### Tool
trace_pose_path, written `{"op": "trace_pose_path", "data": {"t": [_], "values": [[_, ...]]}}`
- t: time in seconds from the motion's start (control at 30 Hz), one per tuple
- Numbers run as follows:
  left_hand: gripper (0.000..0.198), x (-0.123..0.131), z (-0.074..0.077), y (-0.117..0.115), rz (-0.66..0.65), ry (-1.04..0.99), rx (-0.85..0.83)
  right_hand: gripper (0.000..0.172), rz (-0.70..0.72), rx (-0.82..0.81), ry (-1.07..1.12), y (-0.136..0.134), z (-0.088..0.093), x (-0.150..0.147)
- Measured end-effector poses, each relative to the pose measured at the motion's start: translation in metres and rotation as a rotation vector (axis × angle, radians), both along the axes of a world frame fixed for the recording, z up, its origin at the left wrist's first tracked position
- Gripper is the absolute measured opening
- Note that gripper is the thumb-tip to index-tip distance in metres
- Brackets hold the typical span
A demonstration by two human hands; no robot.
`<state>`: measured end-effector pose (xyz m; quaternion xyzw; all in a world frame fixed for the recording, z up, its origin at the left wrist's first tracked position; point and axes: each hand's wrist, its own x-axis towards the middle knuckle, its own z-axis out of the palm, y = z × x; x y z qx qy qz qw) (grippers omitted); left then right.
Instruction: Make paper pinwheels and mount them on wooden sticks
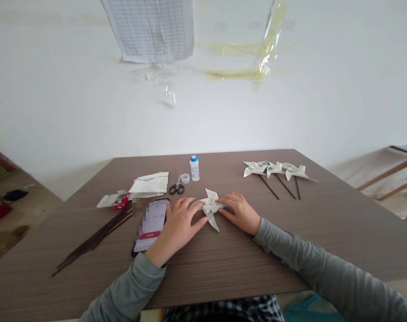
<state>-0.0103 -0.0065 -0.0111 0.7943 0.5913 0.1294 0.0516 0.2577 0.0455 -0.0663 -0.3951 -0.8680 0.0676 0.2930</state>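
Note:
A folded white paper pinwheel [211,206] lies flat on the brown wooden table [223,264], between both hands. My left hand [177,228] rests on the table with fingers stretched out, fingertips touching the pinwheel's left side. My right hand [239,211] lies on the pinwheel's right side, fingers curled down and pressing on the paper. A phone [149,226] with a lit screen lies partly under my left hand.
Three finished paper pinwheels on dark sticks [277,172] lie at the back right. A glue bottle [194,168], a tape roll [185,178], scissors [177,186], a paper stack [150,184], a small red-and-white packet [115,200] and several thin dark sticks [96,237] lie left of centre.

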Motion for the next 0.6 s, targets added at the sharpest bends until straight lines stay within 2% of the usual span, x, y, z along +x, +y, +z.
{"op": "trace_pose_path", "data": {"t": [0.13, 0.3, 0.47, 0.6], "values": [[0.049, -0.011, 0.008, -0.002, 0.04, 0.019, -0.002, 0.027, -0.009, -0.009, 0.002, 0.0, 0.001, 0.003], [0.049, -0.035, 0.01, 0.002, 0.091, 0.03, 0.059, 0.028, -0.018, -0.012, 0.012, -0.001, 0.004, 0.004], [0.047, -0.069, 0.015, 0.013, 0.179, 0.065, 0.129, 0.028, -0.009, -0.007, 0.046, 0.0, 0.004, 0.006], [0.05, -0.108, 0.023, 0.022, 0.304, 0.077, 0.178, 0.028, 0.003, -0.004, 0.057, 0.002, 0.0, 0.009]]}}
